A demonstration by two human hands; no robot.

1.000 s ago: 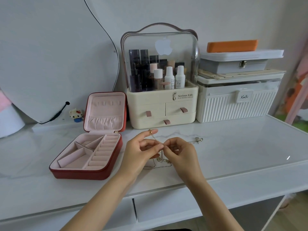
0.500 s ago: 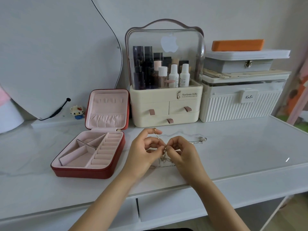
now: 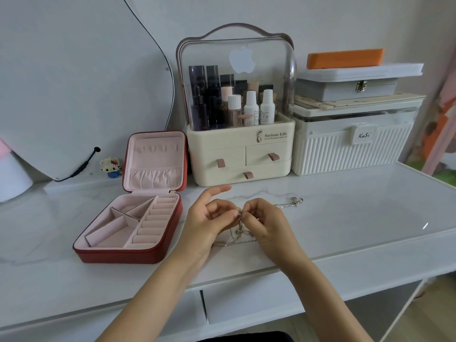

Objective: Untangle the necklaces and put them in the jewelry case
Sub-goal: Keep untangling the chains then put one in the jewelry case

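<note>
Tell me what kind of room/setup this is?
Most likely a home dressing table. A cosmetics organizer full of bottles stands at the wall, an open jewelry case lies on the white desk, and a curved mirror leans behind. Both hands work tangled necklaces.

Pale grey wall (image 3: 86,45) behind a glossy white marble-look dressing table (image 3: 345,218), wooden floor (image 3: 439,317) below.

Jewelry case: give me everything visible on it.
The jewelry case is a square box, red outside like leather, pale pink soft lining inside. It lies open on the white desktop, lid upright at the back with a gathered pocket and small tabs. The base has angled compartments and a column of ring rolls. No jewelry shows inside. Neither hand touches it.
</note>
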